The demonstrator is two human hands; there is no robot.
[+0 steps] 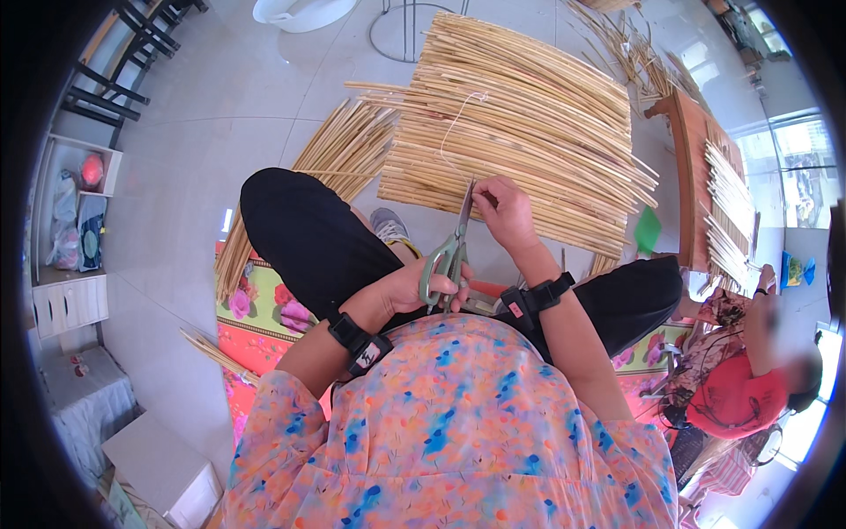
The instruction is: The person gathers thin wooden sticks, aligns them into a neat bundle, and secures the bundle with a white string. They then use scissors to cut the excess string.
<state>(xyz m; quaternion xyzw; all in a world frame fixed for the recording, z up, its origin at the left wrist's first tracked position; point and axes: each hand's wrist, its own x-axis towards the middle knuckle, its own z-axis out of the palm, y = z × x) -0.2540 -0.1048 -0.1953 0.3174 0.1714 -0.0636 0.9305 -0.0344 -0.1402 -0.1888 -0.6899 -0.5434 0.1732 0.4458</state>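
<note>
My left hand (425, 287) is wrapped around the green handles of a pair of scissors (445, 261), whose blades point away from me. At the blade tips, my right hand (506, 210) is pinched closed. What its fingers hold, if anything, is too small to make out. Just beyond both hands lies a mat of straw-coloured reed stalks (520, 132), laid side by side. A thin white string (456, 119) trails loosely across the mat.
Loose stalks (339, 145) lie left of the mat, over a flowered cloth (256, 304). A wooden stand (692, 167) with stalks and a seated person in red (740, 397) are at right. A green piece (648, 229) lies beside the mat.
</note>
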